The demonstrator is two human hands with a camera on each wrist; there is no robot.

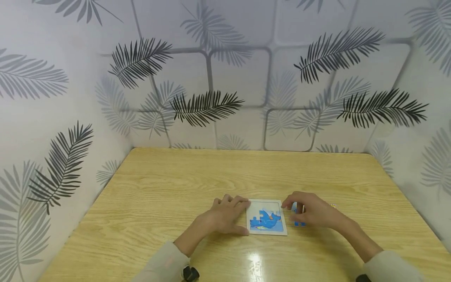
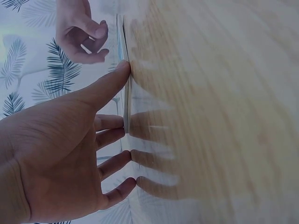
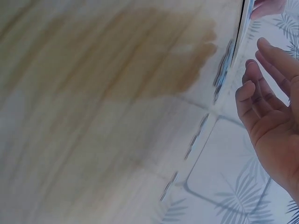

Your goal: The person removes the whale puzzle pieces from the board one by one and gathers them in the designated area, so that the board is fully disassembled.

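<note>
A square white jigsaw puzzle board point(image 1: 255, 207) lies flat on the table, with joined blue pieces point(image 1: 269, 223) filling its lower and right part. My left hand point(image 1: 223, 215) touches the board's left side, thumb near the lower corner and fingertips near the upper one. In the left wrist view, the fingers of this left hand point(image 2: 65, 135) are spread along the board's thin edge point(image 2: 127, 102). My right hand point(image 1: 315, 209) hovers just right of the board, fingers loosely bent, nothing visible between them. Loose puzzle pieces point(image 1: 299, 224) lie beneath it, partly hidden.
In the right wrist view, several thin loose pieces point(image 3: 196, 135) lie on the tabletop in a row away from the board. The wooden table point(image 1: 183, 176) meets leaf-patterned walls point(image 1: 239, 129) at the back and sides.
</note>
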